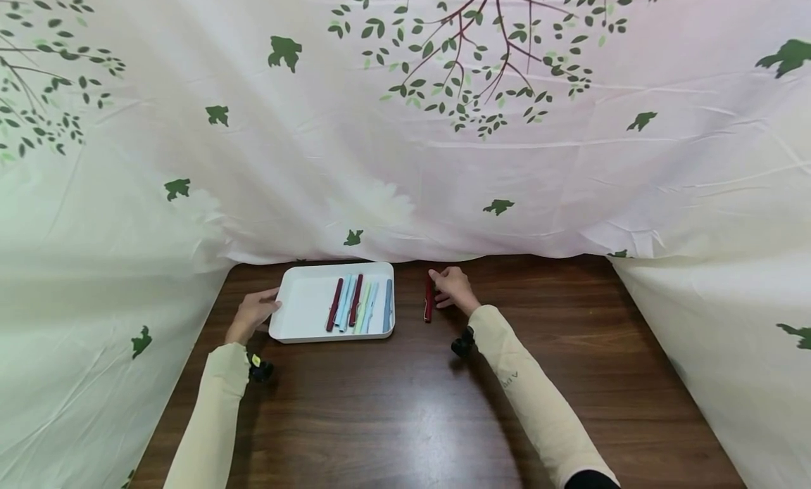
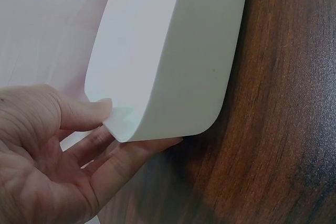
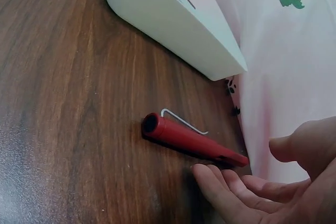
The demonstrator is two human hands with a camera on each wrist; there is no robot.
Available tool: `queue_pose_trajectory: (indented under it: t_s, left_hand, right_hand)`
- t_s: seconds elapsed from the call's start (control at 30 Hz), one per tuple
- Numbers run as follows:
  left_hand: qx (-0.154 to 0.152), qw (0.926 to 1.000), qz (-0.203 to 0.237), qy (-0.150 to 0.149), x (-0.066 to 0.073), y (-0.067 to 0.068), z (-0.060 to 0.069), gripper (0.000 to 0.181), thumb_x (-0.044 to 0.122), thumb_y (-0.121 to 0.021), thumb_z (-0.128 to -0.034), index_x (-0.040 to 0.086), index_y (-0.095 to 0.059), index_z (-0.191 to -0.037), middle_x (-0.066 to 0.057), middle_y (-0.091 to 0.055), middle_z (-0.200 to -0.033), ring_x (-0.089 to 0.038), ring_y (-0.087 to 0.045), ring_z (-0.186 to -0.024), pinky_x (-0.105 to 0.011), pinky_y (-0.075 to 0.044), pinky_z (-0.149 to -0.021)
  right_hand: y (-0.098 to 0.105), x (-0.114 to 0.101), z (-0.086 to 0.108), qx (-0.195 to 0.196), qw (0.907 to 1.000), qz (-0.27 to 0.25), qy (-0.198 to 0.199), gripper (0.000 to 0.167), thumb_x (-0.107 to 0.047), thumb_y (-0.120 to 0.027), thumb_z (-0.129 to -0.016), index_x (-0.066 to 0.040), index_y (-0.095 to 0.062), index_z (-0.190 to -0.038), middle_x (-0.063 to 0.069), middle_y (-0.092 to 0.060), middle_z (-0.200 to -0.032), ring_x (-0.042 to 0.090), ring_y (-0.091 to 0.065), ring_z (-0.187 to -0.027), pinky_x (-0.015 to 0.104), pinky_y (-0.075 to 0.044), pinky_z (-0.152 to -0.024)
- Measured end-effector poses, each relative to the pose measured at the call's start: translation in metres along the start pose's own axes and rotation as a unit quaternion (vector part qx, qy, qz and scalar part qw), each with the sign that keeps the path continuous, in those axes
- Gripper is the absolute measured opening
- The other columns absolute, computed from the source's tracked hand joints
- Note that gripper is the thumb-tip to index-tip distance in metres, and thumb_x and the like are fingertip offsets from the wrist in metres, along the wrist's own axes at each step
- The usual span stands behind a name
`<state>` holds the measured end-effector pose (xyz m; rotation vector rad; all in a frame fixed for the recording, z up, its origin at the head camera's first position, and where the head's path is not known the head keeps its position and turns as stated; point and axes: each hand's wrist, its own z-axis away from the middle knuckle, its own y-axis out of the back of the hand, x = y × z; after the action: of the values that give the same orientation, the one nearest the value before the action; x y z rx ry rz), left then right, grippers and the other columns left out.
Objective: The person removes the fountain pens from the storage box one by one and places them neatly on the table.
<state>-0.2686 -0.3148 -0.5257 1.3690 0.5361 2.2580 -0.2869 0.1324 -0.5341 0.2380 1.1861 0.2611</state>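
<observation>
A white tray lies at the back left of the table, with several pens in its right half: dark red, light blue, pale green and grey-blue. My left hand pinches the tray's left end, thumb on the rim and fingers against the outside, as the left wrist view shows. To the right of the tray, a red pen with a silver clip lies on the wood. Beside it is my right hand, thumb and fingers apart; whether a fingertip touches the pen, I cannot tell.
The dark wooden table ends at the back against a hanging white cloth printed with leaves and birds. More cloth hangs along both sides. A small black device sits at the right wrist, another at the left.
</observation>
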Motion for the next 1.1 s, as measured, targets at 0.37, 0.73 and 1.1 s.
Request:
queue_pose_trajectory:
  t_s: [0.37, 0.73, 1.1]
  left_hand:
    - [0.000, 1.0000, -0.006, -0.002, 0.002, 0.001, 0.002, 0.055, 0.015, -0.047, -0.1099, 0.002, -0.035, -0.162, -0.034, -0.040, -0.158, -0.046, -0.055, -0.132, -0.053, -0.059, -0.092]
    - [0.003, 0.9999, -0.014, -0.010, 0.001, 0.001, 0.003, 0.054, 0.013, -0.047, -0.1095, 0.002, -0.036, -0.162, -0.033, -0.034, -0.162, -0.048, -0.055, -0.132, -0.053, -0.059, -0.091]
    - [0.000, 0.9994, -0.030, -0.014, 0.002, 0.001, -0.001, 0.055, 0.013, -0.049, -0.1084, 0.001, -0.038, -0.161, -0.035, -0.033, -0.162, -0.049, -0.056, -0.131, -0.049, -0.062, -0.086]
  right_hand:
    - [0.003, -0.013, 0.003, -0.026, 0.9985, -0.048, -0.005, 0.049, -0.031, -0.055, -0.111, 0.010, -0.052, -0.137, 0.034, -0.065, -0.126, 0.036, -0.076, -0.090, 0.041, -0.065, -0.072]
    - [-0.009, -0.027, 0.011, -0.071, 0.9934, -0.089, 0.010, 0.036, -0.013, -0.062, -0.106, 0.010, -0.054, -0.132, 0.036, -0.060, -0.133, 0.029, -0.075, -0.083, 0.044, -0.065, -0.075]
    - [-0.036, -0.037, 0.015, -0.089, 0.9883, -0.120, 0.033, 0.029, -0.006, -0.062, -0.104, 0.008, -0.056, -0.128, 0.033, -0.063, -0.134, 0.030, -0.077, -0.083, 0.041, -0.065, -0.071]
